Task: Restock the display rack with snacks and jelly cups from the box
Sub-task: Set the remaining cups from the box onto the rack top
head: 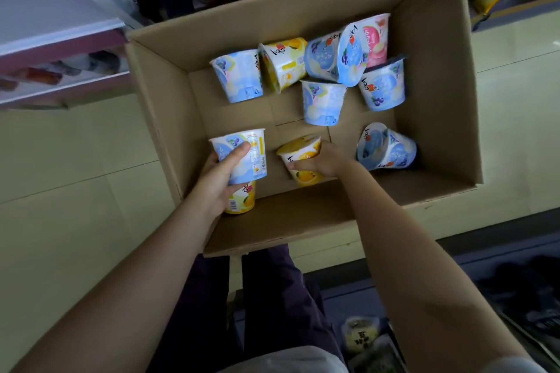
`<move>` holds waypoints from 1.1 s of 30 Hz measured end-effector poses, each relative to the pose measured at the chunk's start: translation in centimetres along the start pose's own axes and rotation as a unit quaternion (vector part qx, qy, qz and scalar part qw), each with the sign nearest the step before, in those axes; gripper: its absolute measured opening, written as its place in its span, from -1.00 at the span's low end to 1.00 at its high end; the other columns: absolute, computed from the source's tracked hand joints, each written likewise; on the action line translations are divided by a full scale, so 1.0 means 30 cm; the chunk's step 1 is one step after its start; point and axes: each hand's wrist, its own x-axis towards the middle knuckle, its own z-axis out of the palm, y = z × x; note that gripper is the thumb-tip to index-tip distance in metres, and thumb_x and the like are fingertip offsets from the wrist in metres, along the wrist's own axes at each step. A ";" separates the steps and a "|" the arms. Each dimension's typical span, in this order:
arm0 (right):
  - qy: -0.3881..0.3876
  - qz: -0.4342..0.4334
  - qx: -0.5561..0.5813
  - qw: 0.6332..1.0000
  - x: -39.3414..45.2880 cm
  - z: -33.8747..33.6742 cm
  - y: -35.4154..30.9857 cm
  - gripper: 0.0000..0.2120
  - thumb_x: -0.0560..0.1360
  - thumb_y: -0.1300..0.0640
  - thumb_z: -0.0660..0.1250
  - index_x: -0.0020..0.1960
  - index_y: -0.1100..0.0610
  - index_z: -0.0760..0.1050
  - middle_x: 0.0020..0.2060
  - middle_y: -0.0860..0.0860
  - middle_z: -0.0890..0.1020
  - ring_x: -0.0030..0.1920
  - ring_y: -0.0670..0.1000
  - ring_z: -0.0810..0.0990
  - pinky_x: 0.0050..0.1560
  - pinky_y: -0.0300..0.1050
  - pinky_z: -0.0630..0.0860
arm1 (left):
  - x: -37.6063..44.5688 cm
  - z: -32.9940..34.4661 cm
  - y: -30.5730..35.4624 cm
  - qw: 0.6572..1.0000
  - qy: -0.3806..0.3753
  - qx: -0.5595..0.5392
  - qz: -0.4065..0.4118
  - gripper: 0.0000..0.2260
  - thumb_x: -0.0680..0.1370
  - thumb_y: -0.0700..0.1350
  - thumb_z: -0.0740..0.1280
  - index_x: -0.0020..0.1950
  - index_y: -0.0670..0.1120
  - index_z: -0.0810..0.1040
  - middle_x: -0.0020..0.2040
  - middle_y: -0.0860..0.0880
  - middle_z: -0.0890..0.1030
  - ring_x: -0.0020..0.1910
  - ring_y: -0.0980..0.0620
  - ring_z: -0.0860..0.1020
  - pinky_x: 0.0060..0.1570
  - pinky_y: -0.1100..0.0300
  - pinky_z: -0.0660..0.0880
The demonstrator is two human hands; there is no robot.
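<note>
Cardboard box open on the floor, flaps out, so both arms reach straight in. Left hand at 8 o'clock: grip closed round a blue jelly cup stacked on a yellow cup, likely to carry two at once. Right hand near centre: grip wrapped on a tipped orange cup, fingers over its side, cup just left of the palm. Loose cups lie scattered at 12 to 3 o'clock. Rack shelf at 10 o'clock.

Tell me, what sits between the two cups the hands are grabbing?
Nothing: in the head view, bare box floor separates the left hand's blue cup from the right hand's yellow cup.
</note>
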 end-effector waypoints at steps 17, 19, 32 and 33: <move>0.064 -0.117 0.360 0.924 -0.455 -0.007 -0.259 -0.14 0.14 -0.32 0.61 0.30 0.06 0.46 0.10 0.02 0.69 0.08 0.02 0.69 0.08 0.13 0.63 | -0.372 0.002 0.246 0.992 -0.090 -0.017 0.085 -0.52 0.37 0.04 0.50 0.26 -0.03 0.54 0.14 -0.06 0.69 0.13 -0.02 0.65 0.18 -0.14 0.56; 0.068 -0.159 0.358 0.918 -0.568 0.013 -0.342 -0.19 0.19 -0.24 0.60 0.32 0.07 0.44 0.11 -0.01 0.69 0.09 -0.01 0.68 0.09 0.08 0.63 | -0.468 -0.030 0.302 0.987 -0.107 -0.021 0.117 -0.50 0.42 -0.02 0.52 0.33 -0.05 0.50 0.19 -0.07 0.66 0.17 -0.03 0.64 0.16 -0.08 0.58; 0.147 -0.336 0.295 0.882 -1.132 0.250 -0.960 -0.26 0.17 -0.18 0.60 0.26 0.03 0.47 0.05 -0.02 0.70 0.08 0.03 0.67 0.20 0.19 0.57 | -0.991 -0.533 0.673 0.937 -0.040 0.006 0.346 -0.39 0.26 0.02 0.60 0.26 -0.01 0.52 0.06 0.06 0.70 0.05 0.09 0.66 0.08 0.20 0.56; 0.161 -0.349 0.292 0.876 -1.160 0.290 -1.009 -0.30 0.18 -0.17 0.59 0.24 0.03 0.49 0.03 -0.02 0.71 0.06 0.02 0.68 0.20 0.17 0.57 | -1.013 -0.604 0.698 0.930 -0.012 0.011 0.367 -0.43 0.28 0.00 0.62 0.24 -0.01 0.53 0.01 0.10 0.69 -0.03 0.19 0.64 -0.01 0.34 0.53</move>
